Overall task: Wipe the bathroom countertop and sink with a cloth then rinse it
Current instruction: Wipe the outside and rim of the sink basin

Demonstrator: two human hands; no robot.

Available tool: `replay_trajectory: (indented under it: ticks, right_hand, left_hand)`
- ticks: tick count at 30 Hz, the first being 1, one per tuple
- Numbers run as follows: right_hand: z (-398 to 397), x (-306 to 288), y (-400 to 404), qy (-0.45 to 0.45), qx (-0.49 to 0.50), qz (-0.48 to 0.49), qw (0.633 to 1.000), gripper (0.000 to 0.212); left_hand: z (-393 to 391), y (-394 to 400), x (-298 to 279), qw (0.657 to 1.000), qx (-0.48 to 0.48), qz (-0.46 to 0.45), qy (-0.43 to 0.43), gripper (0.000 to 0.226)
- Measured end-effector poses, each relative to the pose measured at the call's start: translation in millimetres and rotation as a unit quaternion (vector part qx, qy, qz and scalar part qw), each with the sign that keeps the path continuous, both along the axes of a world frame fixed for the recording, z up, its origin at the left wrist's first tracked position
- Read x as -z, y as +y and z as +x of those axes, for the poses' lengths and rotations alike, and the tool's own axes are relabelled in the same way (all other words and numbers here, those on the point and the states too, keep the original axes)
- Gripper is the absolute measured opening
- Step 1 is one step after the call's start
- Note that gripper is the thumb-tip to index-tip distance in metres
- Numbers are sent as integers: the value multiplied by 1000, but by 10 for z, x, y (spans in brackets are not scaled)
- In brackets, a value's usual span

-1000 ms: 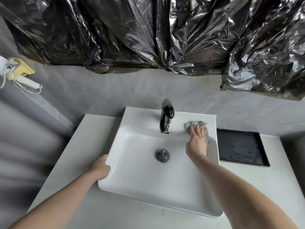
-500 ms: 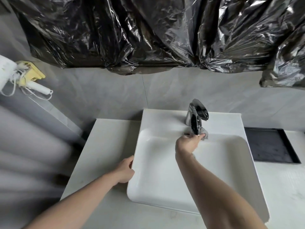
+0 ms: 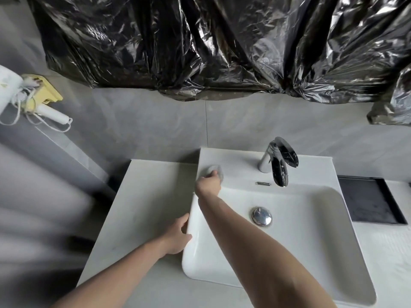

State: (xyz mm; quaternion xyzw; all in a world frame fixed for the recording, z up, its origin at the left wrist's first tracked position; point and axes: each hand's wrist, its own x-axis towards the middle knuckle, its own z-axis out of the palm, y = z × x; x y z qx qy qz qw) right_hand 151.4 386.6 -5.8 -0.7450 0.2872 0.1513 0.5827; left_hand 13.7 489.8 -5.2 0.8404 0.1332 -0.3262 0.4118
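The cloth (image 3: 214, 170), a small grey wad blurred by motion, lies on the back left corner of the white sink's (image 3: 315, 245) flat rear ledge, near its left edge; the right hand (image 3: 208, 184) covers the near side of it, its grip closed over the cloth with fingers curled and pressing it to the ledge, the forearm crossing the basin diagonally from the lower right; the left hand (image 3: 178, 235) rests against the sink's left outer wall, thumb on the rim and fingers loosely bent round the side, holding nothing but the basin's edge; the chrome drain stopper (image 3: 261, 216) sits in the middle of the bowl, clear of both arms; the chrome faucet (image 3: 279, 163) stands on the rear ledge well to the right of the cloth, its spout angled down toward the bowl; the sink stands on a pale worktop (image 3: 142, 203); a black tray (image 3: 370, 200) lies on the worktop just right of the sink; crumpled black plastic sheeting (image 3: 200, 41) hangs across the grey wall above; a white hair dryer (image 3: 33, 101) with a yellow holder is mounted on the left wall.
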Motion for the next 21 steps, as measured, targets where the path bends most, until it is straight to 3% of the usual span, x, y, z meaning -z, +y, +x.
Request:
replay_trajectory:
  ticks: [5,8,10,13,18,21]
  right_hand:
    - [-22,27,-296,-37,-63,-72,995,42]
    - [8,-54,-398,-148,-75,-92,982,30]
    - [141,-184,-426,-218,-91,-105,966,48]
    - [469,-249,-600,-244,-193,-216,925,73]
    - [630,207,-743,-227,-400,-364,810,72]
    - [353,320,-626,-243,-401,-380,797,75]
  left_hand:
    - [-2,23,48,1000,-5,-5,4,57]
    - [13,28,73,1000,-4,-30,8,58]
    - [21,36,109,999,-2,-36,9,61]
    - [13,51,169,999,-15,-42,15,68]
    - [-40,26,179,999,-37,-34,14,71]
    - [-49,43,258,998,-37,-50,9,67]
